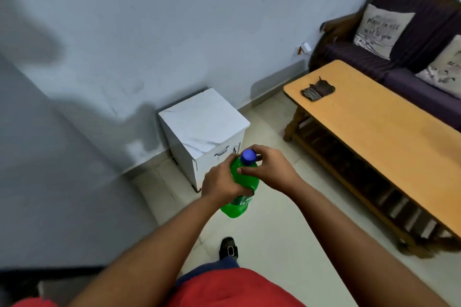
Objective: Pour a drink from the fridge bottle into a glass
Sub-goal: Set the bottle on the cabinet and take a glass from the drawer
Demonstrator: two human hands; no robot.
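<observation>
A green plastic bottle with a blue cap is held upright in front of me, above the floor. My left hand wraps around the bottle's upper body. My right hand rests on the bottle's shoulder, its fingers curled around the neck just beside the cap. The cap sits on the bottle. No glass is in view.
A white box-like cabinet stands against the wall just beyond the bottle. A long wooden coffee table with a dark cloth on it is to the right, a purple sofa with cushions behind it. A grey surface fills the left.
</observation>
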